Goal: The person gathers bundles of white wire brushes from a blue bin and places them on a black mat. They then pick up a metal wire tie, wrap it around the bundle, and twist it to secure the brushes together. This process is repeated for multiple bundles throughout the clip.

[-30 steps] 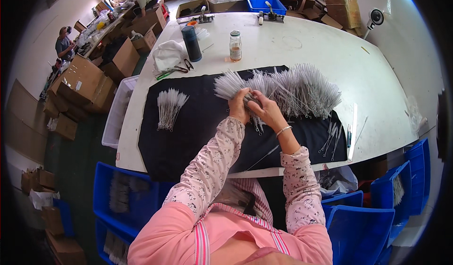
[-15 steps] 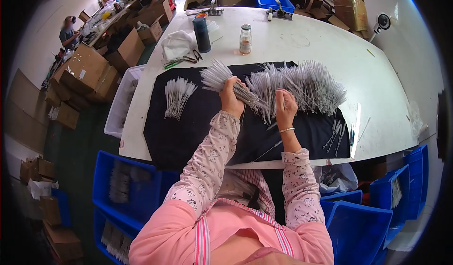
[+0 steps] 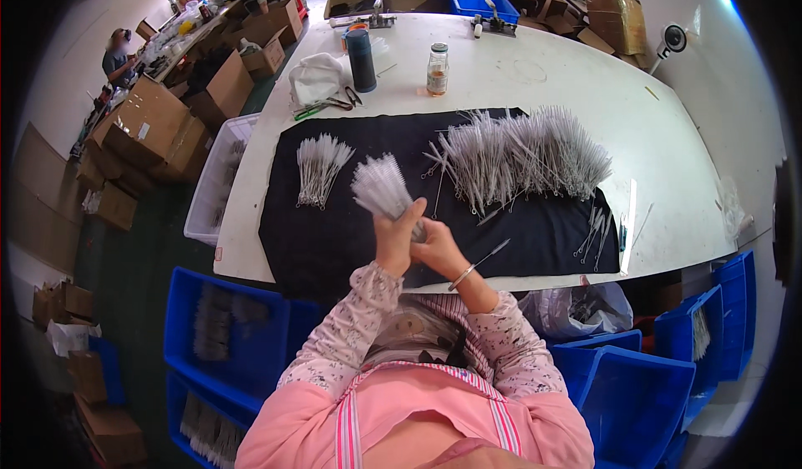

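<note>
Both hands, left hand and right hand, are gripping a light, springy bundle of wire brushes by its stiff stems over the black-clothed bench.

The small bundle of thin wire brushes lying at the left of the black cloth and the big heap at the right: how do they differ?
The small bundle of wire brushes is narrow, with stems gathered nearly parallel; the big heap of wire brushes is far wider, fanned and tangled. The bundle lies apart at the left; the heap has strays beside it. Both rest untouched on the black cloth.
</note>
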Motion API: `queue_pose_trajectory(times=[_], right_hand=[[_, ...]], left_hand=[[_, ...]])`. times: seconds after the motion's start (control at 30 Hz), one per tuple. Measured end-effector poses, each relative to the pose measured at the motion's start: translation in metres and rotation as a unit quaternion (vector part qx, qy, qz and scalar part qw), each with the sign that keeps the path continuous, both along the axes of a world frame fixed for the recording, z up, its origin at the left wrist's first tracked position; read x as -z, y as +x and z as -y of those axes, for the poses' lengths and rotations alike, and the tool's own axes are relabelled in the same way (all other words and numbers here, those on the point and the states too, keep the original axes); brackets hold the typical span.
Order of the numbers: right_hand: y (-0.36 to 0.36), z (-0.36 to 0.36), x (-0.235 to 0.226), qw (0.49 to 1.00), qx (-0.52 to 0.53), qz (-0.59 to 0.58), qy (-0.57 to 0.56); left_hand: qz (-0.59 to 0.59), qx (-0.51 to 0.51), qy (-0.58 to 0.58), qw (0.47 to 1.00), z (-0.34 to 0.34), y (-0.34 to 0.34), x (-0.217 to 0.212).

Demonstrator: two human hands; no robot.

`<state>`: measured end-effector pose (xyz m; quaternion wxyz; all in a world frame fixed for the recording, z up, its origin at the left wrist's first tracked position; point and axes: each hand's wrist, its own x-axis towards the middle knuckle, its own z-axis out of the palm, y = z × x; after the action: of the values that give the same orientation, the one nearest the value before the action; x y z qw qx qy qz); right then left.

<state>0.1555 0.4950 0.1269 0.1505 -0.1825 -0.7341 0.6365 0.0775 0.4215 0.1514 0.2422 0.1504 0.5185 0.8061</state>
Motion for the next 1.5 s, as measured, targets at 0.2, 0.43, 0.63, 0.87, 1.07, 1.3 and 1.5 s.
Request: queue_pose_trajectory(times=[0.2,0.43,0.63,0.87,1.07,1.3,1.5], right_hand=[[-0.002,0.023,-0.019,0.946,-0.084,0.004,-0.314],[0.005,0.007,-0.045,0.862,-0.103,0.019,-0.497],[0.025,0.025,-0.049,0.863,-0.179,0.097,-0.463],[0.026,-0.002,-0.116,0.969,-0.145,0.196,-0.051],[-0.002,0.024,-0.173,0.900,0.038,-0.181,0.394],[-0.063,0.025,-0.095,0.818,-0.064,-0.156,0.550],[-0.066,0.022,-0.090,0.799,-0.063,-0.083,0.592]], left_hand=[[0.065,0.037,-0.027,0.997,0.040,-0.011,-0.004],[-0.470,-0.151,-0.168,0.853,0.076,-0.024,-0.013],[-0.814,0.016,-0.188,0.549,0.076,-0.017,-0.037],[-0.708,0.048,-0.139,0.691,0.063,-0.031,-0.026],[-0.387,0.116,-0.043,0.914,0.039,-0.048,-0.002],[-0.559,0.055,-0.188,0.806,0.035,-0.067,0.048],[-0.541,0.037,-0.200,0.816,0.030,-0.062,0.036]])
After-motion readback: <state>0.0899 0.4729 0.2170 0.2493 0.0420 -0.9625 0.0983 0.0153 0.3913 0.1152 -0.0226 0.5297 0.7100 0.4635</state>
